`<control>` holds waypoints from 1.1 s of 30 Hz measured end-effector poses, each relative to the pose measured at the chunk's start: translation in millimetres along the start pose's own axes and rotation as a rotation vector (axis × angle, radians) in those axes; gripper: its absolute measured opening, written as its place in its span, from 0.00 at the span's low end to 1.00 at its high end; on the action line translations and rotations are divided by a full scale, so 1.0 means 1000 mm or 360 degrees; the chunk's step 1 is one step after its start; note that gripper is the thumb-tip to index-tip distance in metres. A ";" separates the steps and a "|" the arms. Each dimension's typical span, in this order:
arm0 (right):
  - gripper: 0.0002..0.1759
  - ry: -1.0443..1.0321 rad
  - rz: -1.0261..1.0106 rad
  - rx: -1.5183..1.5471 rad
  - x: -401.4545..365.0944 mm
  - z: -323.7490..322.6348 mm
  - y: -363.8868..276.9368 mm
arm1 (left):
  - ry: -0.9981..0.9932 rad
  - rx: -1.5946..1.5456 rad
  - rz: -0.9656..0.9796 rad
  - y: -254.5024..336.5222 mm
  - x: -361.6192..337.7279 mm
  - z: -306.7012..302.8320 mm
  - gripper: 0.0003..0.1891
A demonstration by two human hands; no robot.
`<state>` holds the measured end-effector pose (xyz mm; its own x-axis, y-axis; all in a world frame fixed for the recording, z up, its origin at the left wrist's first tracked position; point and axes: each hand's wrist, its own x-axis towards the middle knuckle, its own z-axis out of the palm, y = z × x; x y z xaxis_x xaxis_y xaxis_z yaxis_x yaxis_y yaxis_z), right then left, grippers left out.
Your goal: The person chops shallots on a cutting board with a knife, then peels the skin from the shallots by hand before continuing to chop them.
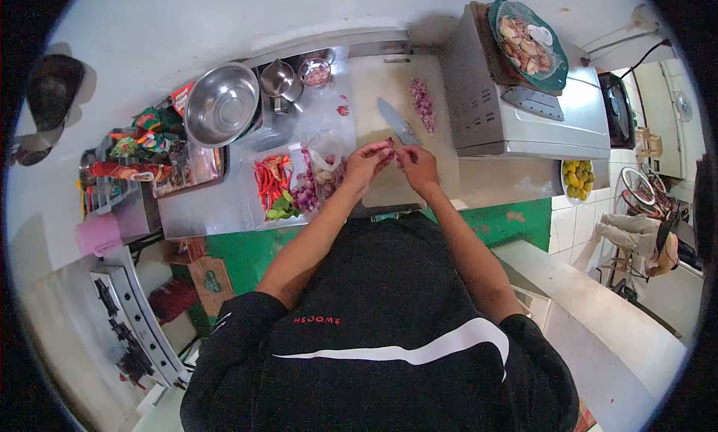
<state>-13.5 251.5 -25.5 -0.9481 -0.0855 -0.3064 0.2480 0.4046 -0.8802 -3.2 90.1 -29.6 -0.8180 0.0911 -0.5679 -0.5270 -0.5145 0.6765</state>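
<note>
Both hands [383,161] closed in at the fingertips, small purplish shallot [390,149] held between them, knife [396,121] laid beyond.

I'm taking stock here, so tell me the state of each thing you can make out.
Left hand: pinching a shallot
Right hand: fingers on the same shallot
Knife: lying flat on the cutting board, unheld
Chopped pieces: cut, in a strip
Large steel bowl: open side up
Small steel bowl: partly filled
Red chilies: piled
Yellow-green fruit: heaped
</note>
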 end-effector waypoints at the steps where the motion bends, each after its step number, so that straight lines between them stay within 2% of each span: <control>1: 0.14 0.0087 -0.0071 -0.0143 -0.002 -0.003 0.003 | -0.0037 -0.0154 -0.0010 0.000 -0.001 0.000 0.12; 3: 0.14 0.0166 -0.0147 -0.0285 -0.004 -0.013 0.012 | -0.0029 -0.0174 0.0015 0.001 -0.003 0.003 0.12; 5: 0.19 0.0447 -0.0574 -0.0969 -0.005 -0.024 0.025 | -0.0021 -0.0191 0.0039 0.004 -0.007 0.006 0.12; 9: 0.21 0.0356 -0.0372 -0.1227 -0.008 -0.039 0.031 | -0.0083 -0.0212 0.0152 0.013 -0.015 0.012 0.12; 11: 0.20 0.0059 -0.0319 -0.1290 -0.003 -0.040 0.036 | -0.0107 -0.0213 0.0193 0.017 -0.018 0.015 0.12; 15: 0.19 -0.0005 -0.0305 -0.1232 0.008 -0.033 0.046 | -0.0044 -0.0345 0.0323 0.033 -0.037 0.033 0.10; 17: 0.18 0.0141 -0.0350 -0.0976 0.009 -0.034 0.053 | -0.0021 -0.0407 0.0371 0.041 -0.046 0.043 0.10; 20: 0.17 0.0138 -0.0321 -0.0834 0.000 -0.051 0.041 | 0.0046 -0.0518 0.0442 0.050 -0.056 0.056 0.11; 24: 0.18 0.0155 -0.0218 -0.0518 -0.040 -0.076 -0.034 | 0.0150 -0.0602 0.0486 0.066 -0.069 0.074 0.12; 26: 0.19 -0.0010 -0.0405 -0.0273 -0.054 -0.088 -0.060 | 0.0170 -0.0626 0.0513 0.071 -0.071 0.083 0.13; 28: 0.18 -0.0028 -0.0445 -0.0219 -0.065 -0.093 -0.081 | 0.0187 -0.0623 0.0621 0.075 -0.071 0.092 0.13; 33: 0.15 -0.0035 -0.0547 -0.0118 -0.076 -0.099 -0.115 | 0.0173 -0.0606 0.0609 0.083 -0.069 0.115 0.14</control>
<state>10.2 301.6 134.7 -0.9689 -0.2472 -0.0052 -0.1007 0.4138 -0.9048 -16.8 139.5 119.7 -0.8957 -0.2410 -0.3736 -0.0595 -0.7678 0.6379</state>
